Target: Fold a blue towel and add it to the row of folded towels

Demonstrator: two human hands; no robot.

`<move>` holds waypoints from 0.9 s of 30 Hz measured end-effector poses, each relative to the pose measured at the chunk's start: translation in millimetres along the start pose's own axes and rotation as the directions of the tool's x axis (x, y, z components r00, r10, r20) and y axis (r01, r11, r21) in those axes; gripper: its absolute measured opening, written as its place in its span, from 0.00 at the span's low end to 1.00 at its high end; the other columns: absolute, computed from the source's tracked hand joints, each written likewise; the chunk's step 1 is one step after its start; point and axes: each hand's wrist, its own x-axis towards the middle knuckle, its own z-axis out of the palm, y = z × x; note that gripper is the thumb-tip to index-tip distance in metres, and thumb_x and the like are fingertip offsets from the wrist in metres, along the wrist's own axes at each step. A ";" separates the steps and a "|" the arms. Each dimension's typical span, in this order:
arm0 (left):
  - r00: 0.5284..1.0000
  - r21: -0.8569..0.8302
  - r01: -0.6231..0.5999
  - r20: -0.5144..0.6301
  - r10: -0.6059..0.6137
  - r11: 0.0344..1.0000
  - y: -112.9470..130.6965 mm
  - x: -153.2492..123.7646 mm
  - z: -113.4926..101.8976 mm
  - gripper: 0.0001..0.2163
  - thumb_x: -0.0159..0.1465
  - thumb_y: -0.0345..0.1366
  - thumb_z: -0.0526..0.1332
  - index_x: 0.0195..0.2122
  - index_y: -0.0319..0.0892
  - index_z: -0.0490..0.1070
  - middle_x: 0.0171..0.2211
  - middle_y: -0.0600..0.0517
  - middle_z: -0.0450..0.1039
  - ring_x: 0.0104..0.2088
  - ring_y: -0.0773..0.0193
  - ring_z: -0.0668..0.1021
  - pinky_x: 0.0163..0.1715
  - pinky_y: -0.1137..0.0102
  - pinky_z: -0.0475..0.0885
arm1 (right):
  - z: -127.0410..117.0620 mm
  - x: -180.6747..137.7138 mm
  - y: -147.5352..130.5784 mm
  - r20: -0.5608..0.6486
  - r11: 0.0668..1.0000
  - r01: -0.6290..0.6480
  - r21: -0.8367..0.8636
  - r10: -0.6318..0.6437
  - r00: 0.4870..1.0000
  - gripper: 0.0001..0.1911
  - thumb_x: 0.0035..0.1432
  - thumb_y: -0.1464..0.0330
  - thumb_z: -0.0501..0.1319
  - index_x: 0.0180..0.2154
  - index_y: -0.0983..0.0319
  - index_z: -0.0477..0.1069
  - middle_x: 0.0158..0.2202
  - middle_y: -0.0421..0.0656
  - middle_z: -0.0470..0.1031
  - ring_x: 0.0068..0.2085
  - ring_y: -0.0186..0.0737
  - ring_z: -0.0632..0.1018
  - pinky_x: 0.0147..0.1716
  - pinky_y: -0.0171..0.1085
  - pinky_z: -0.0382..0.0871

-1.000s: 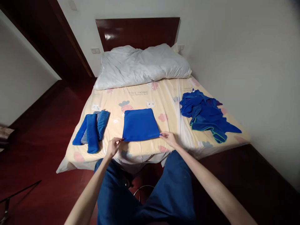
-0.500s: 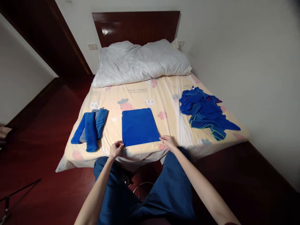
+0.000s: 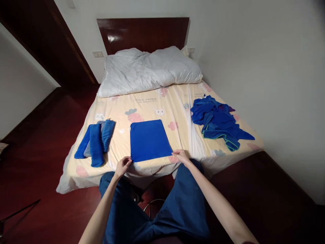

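A folded blue cloth (image 3: pixel 149 140) lies flat near the foot edge of the bed (image 3: pixel 177 112), which has a pale yellow cartoon sheet. My left hand (image 3: pixel 122 166) pinches the cloth's near left corner. My right hand (image 3: pixel 180 156) pinches its near right corner. Both of the cloth's near corners rest on the sheet. My legs in blue trousers are below the bed's edge.
Several rolled blue cloths (image 3: pixel 95 141) lie on the bed's left side. A loose heap of blue cloths (image 3: pixel 218 121) lies at the right. A white duvet (image 3: pixel 149 69) is bunched against the dark headboard (image 3: pixel 143 34). A white wall borders the bed's right side; dark red floor surrounds it.
The folded cloth has slid a little toward me with both hands on its near corners. The view has shifted slightly.
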 end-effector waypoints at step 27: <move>0.980 0.008 0.188 -0.069 -0.187 0.982 45.8 206.8 -19.5 0.28 0.47 0.61 0.71 0.34 0.38 0.81 0.28 0.44 0.80 0.27 0.59 0.77 0.28 0.67 0.71 | 47.6 174.6 -100.2 0.072 0.902 0.157 -0.402 -0.140 0.988 0.23 0.59 0.53 0.65 0.19 0.58 0.67 0.18 0.38 0.67 0.26 0.37 0.71 0.28 0.34 0.61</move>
